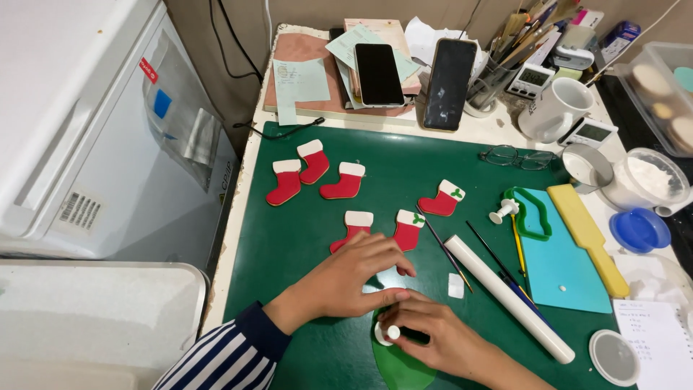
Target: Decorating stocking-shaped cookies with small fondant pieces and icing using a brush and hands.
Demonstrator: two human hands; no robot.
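We see a small white plunger cutter point(388, 333) at the near edge of the green mat point(303, 238). It lies tipped over, with its long side running left to right, and its round white knob end points toward the left. Part of it is hidden under fingers, so we cannot tell its whole shape. It sits on a thin, flat piece of green paste point(399, 367), which is a rounded shape a bit lighter than the mat.

Our right hand point(440, 334) holds the cutter. The fingers curl around it and the thumb rests on top, with the wrist coming in from the lower right. Our left hand point(355, 278) comes in from the lower left in a blue and white striped sleeve point(227, 357). It lies palm down, fingers bent and a little spread, with the fingertips touching the right hand just above the cutter. It grips nothing that we can see.

Just past the left hand, farther up the mat, are two red stocking cookies point(382, 230) with white tops (one has a tiny green leaf). More red stockings point(312, 172) lie at the far left of the mat. To the right of the cutter is a small white square bit point(455, 286), then a long white rolling pin point(507, 297) lying at a slant, with thin brushes point(444, 249) beside it.
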